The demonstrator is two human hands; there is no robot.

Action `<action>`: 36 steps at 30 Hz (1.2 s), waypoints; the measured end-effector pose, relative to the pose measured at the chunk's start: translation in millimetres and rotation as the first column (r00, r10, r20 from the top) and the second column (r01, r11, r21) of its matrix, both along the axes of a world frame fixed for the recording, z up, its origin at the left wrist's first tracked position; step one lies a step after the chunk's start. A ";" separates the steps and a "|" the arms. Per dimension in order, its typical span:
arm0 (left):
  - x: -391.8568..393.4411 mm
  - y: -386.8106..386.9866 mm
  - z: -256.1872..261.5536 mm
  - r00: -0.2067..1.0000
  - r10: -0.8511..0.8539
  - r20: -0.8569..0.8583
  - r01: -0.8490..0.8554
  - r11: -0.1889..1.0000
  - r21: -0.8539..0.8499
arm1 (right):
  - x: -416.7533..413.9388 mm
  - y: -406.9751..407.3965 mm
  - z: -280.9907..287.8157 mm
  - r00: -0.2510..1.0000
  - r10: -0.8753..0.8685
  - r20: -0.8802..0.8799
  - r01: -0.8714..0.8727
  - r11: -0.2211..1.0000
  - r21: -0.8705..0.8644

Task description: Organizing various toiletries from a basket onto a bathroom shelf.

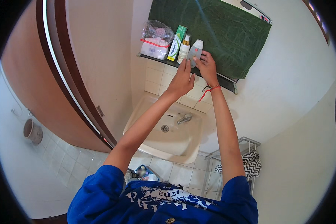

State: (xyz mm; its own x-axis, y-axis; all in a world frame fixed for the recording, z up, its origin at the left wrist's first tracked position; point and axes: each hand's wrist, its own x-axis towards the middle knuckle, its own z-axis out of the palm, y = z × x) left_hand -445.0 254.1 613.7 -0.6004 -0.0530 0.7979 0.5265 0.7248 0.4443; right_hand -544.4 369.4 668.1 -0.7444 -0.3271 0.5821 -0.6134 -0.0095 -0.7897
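My right hand [207, 67] grips a grey bottle with a white cap [196, 51], thumb on its front and fingers around its right side. The bottle stands almost upright at the black wall shelf [226, 83]. Close to its base are the fingertips of my left hand [182, 79], thumb apart; whether they touch it I cannot tell. Left of the grey bottle stands a white spray bottle with a gold collar [184, 51]. Beside that leans a green and white Pepsodent toothpaste box [175, 44]. A clear plastic bag with a white pack [155, 47] sits at the shelf's left end.
A dark green cloth [235, 42] covers the wall panel behind the shelf. Below is a beige washbasin [182, 145] with a metal tap [184, 118]. At right stands a metal rack [212, 154] with a zigzag-patterned cloth [252, 165]. A brown door [44, 75] is at left.
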 end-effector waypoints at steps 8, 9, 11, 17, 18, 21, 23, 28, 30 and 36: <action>4.6 -4.5 5.6 0.998 0.033 -0.060 -0.032 0.999 0.006 | 2.7 -4.9 -0.2 0.999 -0.025 0.027 0.024 1.000 0.015; 5.2 -6.3 6.2 0.996 0.038 -0.075 -0.037 0.999 0.022 | 2.5 -4.7 -1.0 0.999 -0.025 0.025 0.025 1.000 0.016; 4.4 -11.8 9.2 0.993 0.061 -0.098 -0.060 0.998 0.012 | 1.8 -5.3 -3.5 1.000 -0.014 -0.009 0.014 1.000 0.021; 4.0 -15.0 11.0 0.985 0.094 -0.148 -0.096 0.995 -0.011 | -1.0 -4.1 -7.7 1.000 -0.010 -0.021 0.010 1.000 -0.003; 3.1 -15.7 9.6 0.980 0.122 -0.160 -0.128 0.992 -0.025 | -1.5 -4.8 -8.0 1.000 -0.009 -0.019 0.009 1.000 -0.003; -0.9 -16.2 7.9 0.987 0.075 -0.143 -0.076 0.997 -0.005 | -2.6 -6.6 -6.8 0.999 -0.006 -0.036 0.006 1.000 0.007; -1.2 -17.0 6.6 0.987 0.076 -0.139 -0.079 0.997 -0.018 | -0.8 -7.5 -5.2 0.999 -0.004 -0.032 0.005 1.000 0.022; 1.1 -16.9 4.8 0.987 0.093 -0.134 -0.100 0.994 -0.042 | -0.1 -6.8 -4.8 1.000 -0.016 -0.023 0.016 0.999 0.035; 2.2 -17.1 4.8 0.991 0.070 -0.116 -0.072 0.997 -0.016 | -0.4 -6.4 -5.7 1.000 -0.013 -0.016 0.013 1.000 0.027; 3.6 -19.0 4.4 0.993 0.084 -0.083 -0.088 0.995 -0.041 | -4.3 -4.2 -12.4 0.999 -0.007 -0.053 0.010 0.999 0.051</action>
